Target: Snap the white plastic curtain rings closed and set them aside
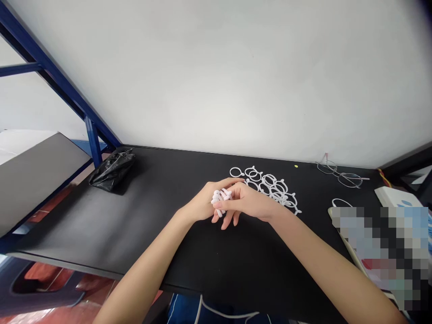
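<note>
Both of my hands meet over the black table (141, 225), near its middle. A bunch of white plastic curtain rings (221, 198) is gathered between them. My left hand (204, 201) is closed around the bunch from the left. From the right, my right hand (249, 200) presses its thumb on the rings, its other fingers partly hidden behind them. More white curtain rings (278, 196), each with a small knob, lie in an overlapping pile just beyond my right hand. One ring (231, 172) rests at the pile's left end.
A crumpled black plastic bag (114, 170) lies at the back left, near a blue metal frame (92, 139). Eyeglasses (349, 181) sit at the back right. A blurred-out flat item (374, 252), a white box (398, 198) and another white ring (341, 200) are on the right.
</note>
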`<state>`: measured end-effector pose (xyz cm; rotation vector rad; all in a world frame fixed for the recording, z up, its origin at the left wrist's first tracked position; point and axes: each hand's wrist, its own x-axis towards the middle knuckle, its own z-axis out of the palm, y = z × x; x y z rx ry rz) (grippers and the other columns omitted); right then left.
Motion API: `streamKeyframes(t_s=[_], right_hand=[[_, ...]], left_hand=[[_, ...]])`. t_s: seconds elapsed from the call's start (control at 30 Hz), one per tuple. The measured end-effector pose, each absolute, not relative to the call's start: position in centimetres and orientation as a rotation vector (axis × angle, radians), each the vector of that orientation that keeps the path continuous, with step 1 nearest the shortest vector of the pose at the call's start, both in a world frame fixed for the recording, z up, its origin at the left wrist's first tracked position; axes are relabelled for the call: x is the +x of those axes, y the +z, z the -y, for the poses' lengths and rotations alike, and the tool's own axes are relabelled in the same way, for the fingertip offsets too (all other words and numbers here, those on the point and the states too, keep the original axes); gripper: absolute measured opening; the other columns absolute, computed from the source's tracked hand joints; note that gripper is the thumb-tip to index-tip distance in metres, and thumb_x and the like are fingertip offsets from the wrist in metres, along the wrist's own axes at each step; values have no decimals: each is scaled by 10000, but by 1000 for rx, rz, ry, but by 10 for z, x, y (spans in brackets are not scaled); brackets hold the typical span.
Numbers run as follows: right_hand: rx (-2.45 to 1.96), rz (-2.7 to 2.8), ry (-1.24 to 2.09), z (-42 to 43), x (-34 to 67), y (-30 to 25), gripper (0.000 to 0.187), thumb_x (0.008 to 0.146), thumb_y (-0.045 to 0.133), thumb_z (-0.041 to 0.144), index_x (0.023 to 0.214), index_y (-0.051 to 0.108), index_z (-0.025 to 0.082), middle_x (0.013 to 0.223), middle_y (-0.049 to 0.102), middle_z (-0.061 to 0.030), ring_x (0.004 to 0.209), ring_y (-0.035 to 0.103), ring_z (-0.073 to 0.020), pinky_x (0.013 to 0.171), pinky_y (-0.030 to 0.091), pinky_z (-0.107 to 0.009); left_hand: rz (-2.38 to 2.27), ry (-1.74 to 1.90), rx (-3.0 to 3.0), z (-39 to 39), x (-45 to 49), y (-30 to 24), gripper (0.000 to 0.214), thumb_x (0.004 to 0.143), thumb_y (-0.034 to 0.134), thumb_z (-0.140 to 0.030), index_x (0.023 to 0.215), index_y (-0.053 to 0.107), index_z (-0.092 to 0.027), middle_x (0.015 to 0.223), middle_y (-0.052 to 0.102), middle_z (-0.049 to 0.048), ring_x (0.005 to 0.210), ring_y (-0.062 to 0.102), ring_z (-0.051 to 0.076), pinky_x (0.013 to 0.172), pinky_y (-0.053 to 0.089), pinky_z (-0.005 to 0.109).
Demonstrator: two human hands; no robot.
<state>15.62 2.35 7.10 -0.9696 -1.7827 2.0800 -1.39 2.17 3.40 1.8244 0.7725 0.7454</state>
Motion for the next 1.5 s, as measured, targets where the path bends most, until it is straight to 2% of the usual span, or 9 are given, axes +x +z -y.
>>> streamKeyframes(t_s=[0.13, 0.27, 0.43, 0.6, 0.83, 1.0, 1.17, 1.3, 1.5], right_hand=[[-951, 1769, 2189, -27, 157, 65, 412, 794, 706, 500, 901, 732, 104, 1020, 745, -139, 722, 747, -179, 484, 496, -161], [-974, 1699, 2234, -29, 158, 61, 441, 831, 654, 524, 891, 718, 91, 958, 750, -145, 731, 749, -194, 487, 515, -176], [-850, 1753, 2243, -29, 159, 63, 317, 738, 791, 347, 922, 715, 99, 946, 752, -117, 817, 744, -203, 622, 580, -227], [-860, 1754, 2194, -30, 162, 65, 312, 764, 762, 370, 908, 728, 95, 906, 758, -116, 845, 741, -217, 699, 603, -297], [-920, 1798, 2152, -34, 173, 73, 293, 798, 732, 380, 877, 720, 98, 887, 754, -98, 884, 731, -213, 815, 586, -343], [-809, 2000, 1944, -22, 170, 87, 217, 911, 582, 293, 832, 687, 120, 805, 719, -53, 819, 697, -164, 833, 533, -324], [-809, 2184, 1696, -13, 166, 94, 209, 867, 503, 169, 695, 620, 150, 668, 569, 7, 653, 532, -112, 637, 428, -243], [-832, 2090, 1853, -18, 166, 89, 363, 918, 356, 208, 656, 598, 142, 666, 551, -17, 667, 528, -129, 744, 454, -293], [-654, 1887, 2234, -29, 171, 79, 523, 961, 203, 281, 847, 681, 101, 766, 657, -86, 733, 629, -184, 811, 493, -370]], left_hand=[[-957, 693, 2278, -21, -15, 36, 562, 836, 528, -208, 1394, 468, -217, 1037, 677, 55, 838, 636, 189, 748, 495, 314], [-1022, 669, 2587, -22, -14, 30, 648, 820, 504, -164, 1454, 380, -216, 909, 668, 28, 780, 606, 183, 774, 468, 340], [-951, 743, 2527, -22, -13, 28, 640, 842, 538, -288, 1456, 371, -225, 975, 688, 39, 786, 620, 183, 785, 473, 330], [-998, 819, 2531, -24, -15, 26, 551, 898, 509, -358, 1414, 434, -182, 777, 685, 10, 631, 593, 152, 667, 472, 280], [-1099, 905, 2668, -22, -17, 18, 381, 936, 437, -243, 1262, 565, -93, 627, 630, 7, 479, 506, 106, 487, 378, 214], [-944, 933, 2256, -17, -18, 34, 414, 882, 478, -142, 1286, 567, -124, 655, 668, -22, 498, 539, 70, 528, 429, 166], [-941, 937, 2220, -15, -22, 40, 479, 852, 466, -97, 1310, 571, -187, 642, 670, -48, 502, 537, 67, 548, 432, 165], [-972, 887, 2401, -16, -21, 35, 540, 888, 407, -97, 1415, 456, -201, 699, 691, -29, 556, 589, 92, 592, 451, 194], [-996, 855, 2630, -17, -16, 30, 437, 955, 377, -201, 1380, 467, -156, 716, 682, 6, 563, 595, 114, 578, 459, 221]])
